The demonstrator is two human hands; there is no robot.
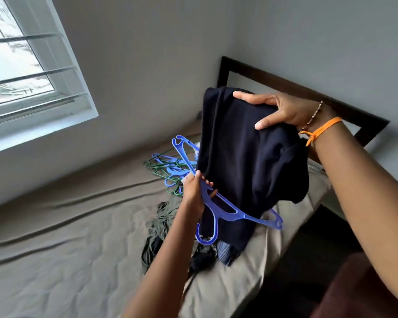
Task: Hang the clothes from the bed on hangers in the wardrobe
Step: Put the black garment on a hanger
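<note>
My right hand [283, 110] grips the top of a dark navy garment [246, 161] and holds it up above the bed [67, 237]. The cloth hangs down in folds, its lower end reaching the mattress. My left hand [194, 189] holds a blue plastic hanger [218, 204] by its middle, pressed against the garment's left edge, hook pointing down. A pile of olive and dark clothes [159, 230] lies on the bed below my left forearm. More blue and green hangers [168, 166] lie in a heap on the bed behind the left hand.
The bed has a tan sheet and a dark wooden headboard [308, 92] against the grey wall. A barred window [25, 65] is at upper left. A dark gap of floor [313, 249] runs along the bed's right side. No wardrobe is in view.
</note>
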